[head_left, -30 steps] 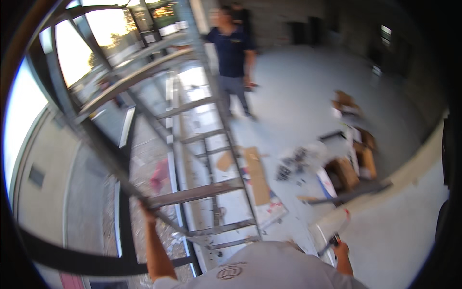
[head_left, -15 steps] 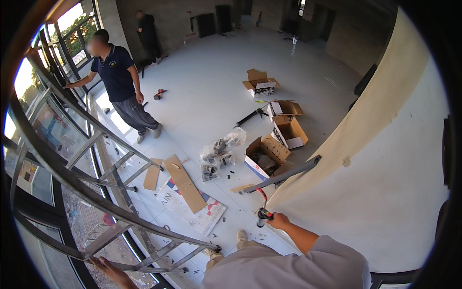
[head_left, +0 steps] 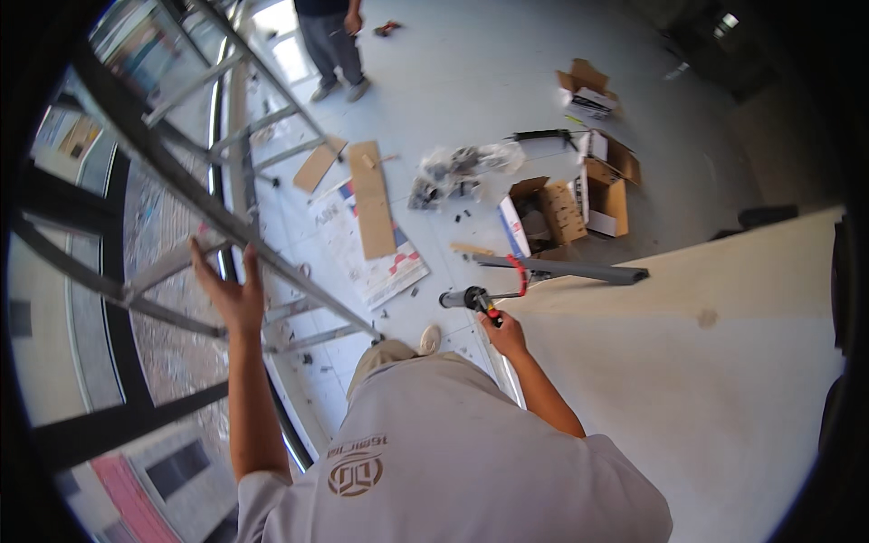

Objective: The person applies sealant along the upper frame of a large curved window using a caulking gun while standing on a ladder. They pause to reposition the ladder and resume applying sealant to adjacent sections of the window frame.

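1. Caulking gun (head_left: 466, 297): grey tubular barrel, bent red rod, and black, red and yellow parts near the handle
2. Right hand (head_left: 507, 337) has its fingers curled around that handle, gripping it; the barrel extends leftward beyond them, above the floor (head_left: 453, 90)
3. Left hand (head_left: 233, 299) reaches to the ladder (head_left: 167, 172), fingers spread over one flat step; how firmly they press, I cannot tell
4. Ladder rails look like dull metal, bowed by the lens
5. Flat brown cardboard (head_left: 371, 204), crinkled clear plastic bags (head_left: 462, 167) and open boxes (head_left: 563, 215) lie on smooth pale flooring
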Demonstrator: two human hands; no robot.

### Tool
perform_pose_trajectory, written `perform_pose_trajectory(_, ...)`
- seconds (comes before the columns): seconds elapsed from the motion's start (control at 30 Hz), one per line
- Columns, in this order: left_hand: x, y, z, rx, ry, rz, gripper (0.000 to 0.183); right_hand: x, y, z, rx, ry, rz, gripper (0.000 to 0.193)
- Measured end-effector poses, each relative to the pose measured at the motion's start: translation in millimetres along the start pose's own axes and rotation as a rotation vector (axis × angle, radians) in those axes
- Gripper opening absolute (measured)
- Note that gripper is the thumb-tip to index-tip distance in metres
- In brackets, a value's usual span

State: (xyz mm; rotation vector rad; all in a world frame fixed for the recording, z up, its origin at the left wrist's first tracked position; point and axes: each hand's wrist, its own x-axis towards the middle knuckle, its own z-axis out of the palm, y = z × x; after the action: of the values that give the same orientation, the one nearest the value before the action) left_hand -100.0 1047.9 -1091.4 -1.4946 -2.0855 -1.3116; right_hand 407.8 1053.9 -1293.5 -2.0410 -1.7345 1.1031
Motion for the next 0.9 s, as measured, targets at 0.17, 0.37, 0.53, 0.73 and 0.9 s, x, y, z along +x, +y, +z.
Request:
perform_pose_trajectory(0.17, 7.4, 22.6, 6.6, 0.181, 0.001, 0.040, 0.091, 16.6, -27.2, -14.2, -0.056, -0.039, -0.018, 0.064)
perform_pose_trajectory(0.37, 10.8, 48.9, 15.9, 0.156, 0.167, 0.084, 0.093, 77.4, -25.3, -9.8, -0.066, 0.050, -0.011, 0.069)
perform_pose_trajectory(0.53, 21.1, 83.0, 51.9, -0.309, 0.097, 0.329, 0.086, 143.9, -33.8, -14.6, 0.127, -0.098, 0.316, 0.073)
perform_pose_trajectory(0.73, 46.5, 95.1, 142.4, -0.561, -0.230, -0.312, 0.071, 218.5, -53.2, -22.3, 0.036, 0.043, 0.177, 0.063)
perform_pose_trajectory(0.9, 77.1, 52.9, 210.0, -0.598, -0.163, -0.642, 0.065, 306.9, -59.7, -18.9, -0.003, 0.069, 0.075, 0.056)
